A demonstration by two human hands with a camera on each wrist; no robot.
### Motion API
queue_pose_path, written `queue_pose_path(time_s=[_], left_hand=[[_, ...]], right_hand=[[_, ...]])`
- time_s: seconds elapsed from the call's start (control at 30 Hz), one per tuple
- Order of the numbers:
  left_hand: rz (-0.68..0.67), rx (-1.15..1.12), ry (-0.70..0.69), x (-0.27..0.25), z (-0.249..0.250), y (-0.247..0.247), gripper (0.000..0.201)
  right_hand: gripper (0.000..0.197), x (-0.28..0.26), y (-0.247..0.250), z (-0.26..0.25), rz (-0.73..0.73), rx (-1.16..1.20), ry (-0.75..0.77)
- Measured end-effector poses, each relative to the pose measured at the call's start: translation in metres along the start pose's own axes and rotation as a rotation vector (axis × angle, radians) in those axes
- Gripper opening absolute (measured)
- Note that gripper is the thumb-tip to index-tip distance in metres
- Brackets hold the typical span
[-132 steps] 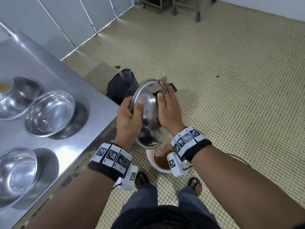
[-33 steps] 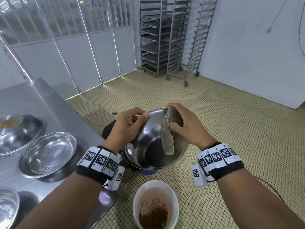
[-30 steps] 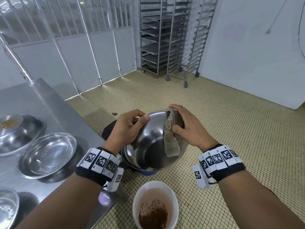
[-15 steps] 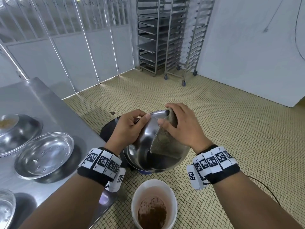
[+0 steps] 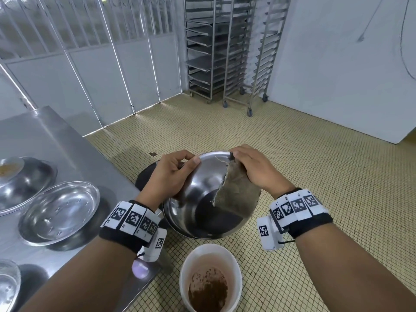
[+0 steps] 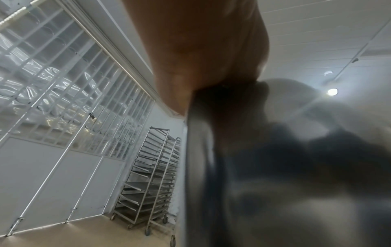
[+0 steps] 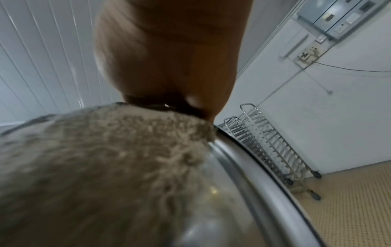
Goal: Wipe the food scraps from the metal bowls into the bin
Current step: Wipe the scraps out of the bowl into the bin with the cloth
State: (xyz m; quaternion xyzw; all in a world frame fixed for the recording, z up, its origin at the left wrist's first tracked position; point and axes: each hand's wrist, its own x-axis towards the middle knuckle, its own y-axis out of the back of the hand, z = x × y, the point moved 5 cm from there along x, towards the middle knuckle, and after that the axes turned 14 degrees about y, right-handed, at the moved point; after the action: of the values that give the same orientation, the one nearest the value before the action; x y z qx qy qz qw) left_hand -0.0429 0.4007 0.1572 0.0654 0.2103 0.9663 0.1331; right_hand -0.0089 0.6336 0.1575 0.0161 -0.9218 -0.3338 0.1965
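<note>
Two hands are clamped on one tilted metal bowl (image 5: 202, 199) above the white bin (image 5: 210, 279) (brown scraps inside): its left rim is gripped by the left hand (image 5: 167, 176), a brown cloth (image 5: 236, 194) is pinched against its right rim by the right hand (image 5: 258, 170), and wheeled racks (image 5: 227, 48) are seen beyond.

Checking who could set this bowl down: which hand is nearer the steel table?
Left. The left hand grips the bowl rim on the steel table side; the right hand holds the cloth on the far rim.
</note>
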Motion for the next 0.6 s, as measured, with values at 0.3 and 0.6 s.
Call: queue_pose_path(time_s=[0.3,0.6], left_hand=[[-0.006,-0.020,0.012,-0.003,-0.004,-0.004,0.020],[-0.049,-0.056,0.011,-0.002,-0.008,-0.010,0.023]], right_hand=[[0.059,0.003,0.008,0.000,0.259,-0.270,-0.023],[0.056,0.022,0.021,-0.034,0.415,-0.310,0.133]])
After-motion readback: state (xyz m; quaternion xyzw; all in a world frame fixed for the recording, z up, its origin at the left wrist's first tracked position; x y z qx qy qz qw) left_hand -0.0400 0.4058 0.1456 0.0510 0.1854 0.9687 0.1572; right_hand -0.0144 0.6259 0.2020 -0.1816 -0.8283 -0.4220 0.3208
